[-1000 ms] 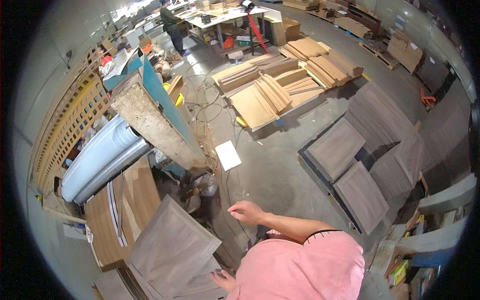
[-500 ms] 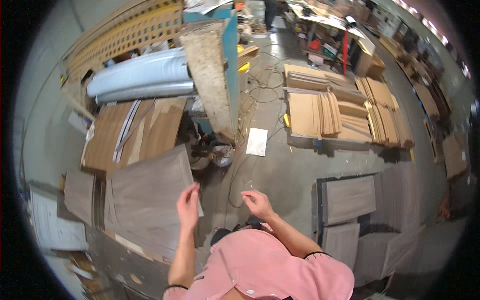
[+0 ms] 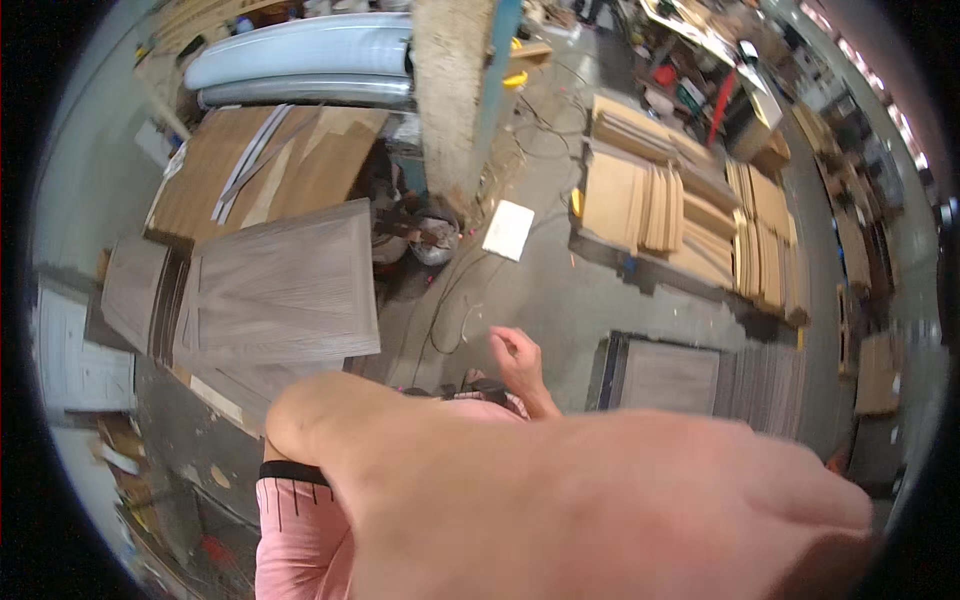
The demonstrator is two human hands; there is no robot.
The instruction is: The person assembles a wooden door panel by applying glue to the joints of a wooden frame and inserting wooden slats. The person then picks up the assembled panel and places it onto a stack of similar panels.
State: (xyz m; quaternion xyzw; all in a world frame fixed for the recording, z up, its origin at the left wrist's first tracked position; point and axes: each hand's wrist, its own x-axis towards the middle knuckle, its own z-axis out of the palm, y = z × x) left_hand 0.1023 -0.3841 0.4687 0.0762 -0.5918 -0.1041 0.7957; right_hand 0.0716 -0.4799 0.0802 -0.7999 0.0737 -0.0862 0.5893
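My left hand [image 3: 700, 500] is raised very close to the view, large and blurred, with its back toward me. Its forearm crosses the lower picture from the left; the fingertips are hidden. Lower and farther off, my right hand [image 3: 520, 362] hovers over the floor with its fingers curled in, and nothing shows in them. To the left lies a stack of grey wood-grain panels, the top one a framed panel [image 3: 285, 285], apart from both hands. Another stack of grey panels [image 3: 670, 375] lies to the right, partly covered by my left hand.
A pillar [image 3: 450, 100] stands ahead, with a bucket [image 3: 435, 240] at its foot. Cables and a white sheet [image 3: 508, 230] lie on the floor. Light brown boards [image 3: 615, 200] are stacked at right. Wrapped rolls [image 3: 300, 55] lie behind a brown panel [image 3: 270, 170] at left.
My left hand has risen from beside the grey panels and swung right, close to the view. My right hand has shifted slightly up the picture. The view has tilted down.
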